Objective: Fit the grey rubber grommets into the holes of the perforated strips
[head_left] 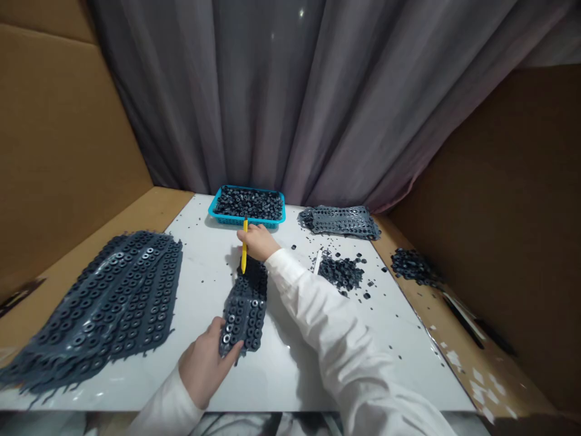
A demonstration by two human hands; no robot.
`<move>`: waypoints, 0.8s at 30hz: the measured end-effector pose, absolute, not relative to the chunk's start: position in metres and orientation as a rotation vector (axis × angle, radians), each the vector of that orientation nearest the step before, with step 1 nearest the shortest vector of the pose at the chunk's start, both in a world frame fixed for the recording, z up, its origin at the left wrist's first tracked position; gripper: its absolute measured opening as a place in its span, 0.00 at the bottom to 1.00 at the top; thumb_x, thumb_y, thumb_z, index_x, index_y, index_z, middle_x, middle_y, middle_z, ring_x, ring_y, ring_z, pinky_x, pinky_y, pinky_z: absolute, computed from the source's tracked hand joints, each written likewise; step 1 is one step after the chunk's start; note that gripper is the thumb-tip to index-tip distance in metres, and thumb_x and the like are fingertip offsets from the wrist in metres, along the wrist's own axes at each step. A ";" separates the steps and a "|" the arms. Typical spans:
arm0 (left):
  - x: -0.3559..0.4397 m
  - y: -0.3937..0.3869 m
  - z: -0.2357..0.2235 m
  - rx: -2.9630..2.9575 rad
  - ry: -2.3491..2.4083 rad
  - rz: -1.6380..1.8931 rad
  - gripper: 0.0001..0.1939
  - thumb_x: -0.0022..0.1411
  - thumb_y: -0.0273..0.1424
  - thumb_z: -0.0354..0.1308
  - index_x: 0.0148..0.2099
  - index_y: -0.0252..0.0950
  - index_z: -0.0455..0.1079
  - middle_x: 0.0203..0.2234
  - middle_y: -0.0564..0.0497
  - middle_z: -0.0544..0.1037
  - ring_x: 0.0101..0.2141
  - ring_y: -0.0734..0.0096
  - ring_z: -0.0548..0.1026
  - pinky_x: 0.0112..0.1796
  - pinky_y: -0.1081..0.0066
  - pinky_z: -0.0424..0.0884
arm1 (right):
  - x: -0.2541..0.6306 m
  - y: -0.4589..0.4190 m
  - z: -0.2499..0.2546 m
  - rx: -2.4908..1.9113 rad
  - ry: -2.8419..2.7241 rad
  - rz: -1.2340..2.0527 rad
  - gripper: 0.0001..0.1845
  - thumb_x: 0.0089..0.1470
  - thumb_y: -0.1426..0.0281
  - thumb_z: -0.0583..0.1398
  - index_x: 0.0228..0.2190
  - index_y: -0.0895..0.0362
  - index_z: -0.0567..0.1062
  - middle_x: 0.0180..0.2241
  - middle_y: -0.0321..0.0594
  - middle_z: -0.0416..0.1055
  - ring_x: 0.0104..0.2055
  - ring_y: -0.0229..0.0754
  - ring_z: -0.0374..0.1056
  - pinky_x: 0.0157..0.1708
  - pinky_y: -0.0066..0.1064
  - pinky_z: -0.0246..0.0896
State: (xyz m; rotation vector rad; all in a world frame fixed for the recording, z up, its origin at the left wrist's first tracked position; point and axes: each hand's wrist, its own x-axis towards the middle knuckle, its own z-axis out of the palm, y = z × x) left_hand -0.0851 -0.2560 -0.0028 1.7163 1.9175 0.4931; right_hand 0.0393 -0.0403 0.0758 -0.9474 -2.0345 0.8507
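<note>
Pinching the ringed strip (242, 315) centrally on the tabletop (204, 254) with your left hand (203, 361) and a yellow tool (245, 249) with your right hand (259, 242), you appear partway: basket (227, 217) filled, leftmost sheets (113, 290) seemingly remaining.

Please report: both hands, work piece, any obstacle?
Left hand holding near end of ring-studded strip. Right hand holding yellow pen-like tool over far end. Loose dark pieces rightward, apart from strip.
</note>
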 end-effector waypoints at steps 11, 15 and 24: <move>-0.096 -0.249 0.004 2.470 1.304 0.513 0.11 0.59 0.31 0.53 0.45 0.39 0.67 0.36 0.48 0.72 0.38 0.63 0.68 0.38 0.66 0.63 | 0.111 -0.248 -0.011 -1.174 -1.093 1.391 0.20 0.56 0.56 0.51 0.31 0.58 0.72 0.22 0.41 0.70 0.23 0.39 0.65 0.24 0.31 0.60; -0.085 -0.243 0.004 2.430 1.274 0.449 0.13 0.60 0.32 0.52 0.47 0.37 0.68 0.36 0.48 0.71 0.38 0.63 0.66 0.38 0.65 0.64 | 0.105 -0.266 -0.025 -1.259 -1.144 1.322 0.14 0.53 0.61 0.54 0.24 0.58 0.70 0.17 0.38 0.69 0.20 0.38 0.64 0.22 0.29 0.59; -0.086 -0.236 0.009 2.473 1.132 0.460 0.13 0.61 0.31 0.50 0.48 0.39 0.70 0.32 0.49 0.67 0.36 0.67 0.66 0.38 0.68 0.65 | 0.103 -0.263 -0.014 -1.337 -1.453 1.113 0.08 0.49 0.73 0.50 0.21 0.55 0.65 0.17 0.34 0.66 0.19 0.37 0.62 0.22 0.27 0.56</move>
